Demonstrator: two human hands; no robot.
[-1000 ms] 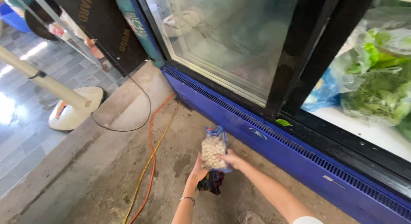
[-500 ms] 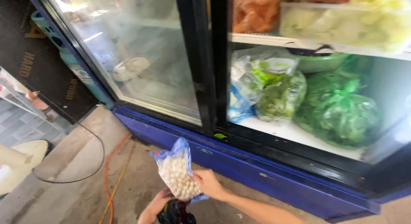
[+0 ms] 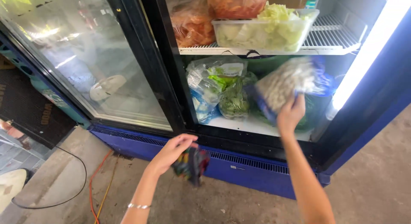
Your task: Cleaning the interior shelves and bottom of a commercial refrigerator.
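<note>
Bag of white balls [image 3: 287,83] has gone up from low in front of the blue base grille [image 3: 239,157] into the open fridge compartment since half a second ago; view has tilted up too. Right hand [image 3: 291,113] grips the bag from below, fingers clenched on its lower edge, bag motion-blurred, held over the lower shelf [image 3: 250,125] just beside the bagged greens [image 3: 222,89]. Can't tell if it touches the shelf. Left hand [image 3: 171,152] is low, in front of the grille, fingers closed on a dark multicoloured bundle [image 3: 191,164] that hangs below it; bracelet [image 3: 139,205] on that wrist. Upper wire shelf [image 3: 329,33] carries a clear tub of cabbage [image 3: 265,29] and orange-red bags [image 3: 192,25]. Glass door [image 3: 81,65] to the left is shut. Orange cable [image 3: 96,192] runs on the concrete floor [image 3: 368,181].
</note>
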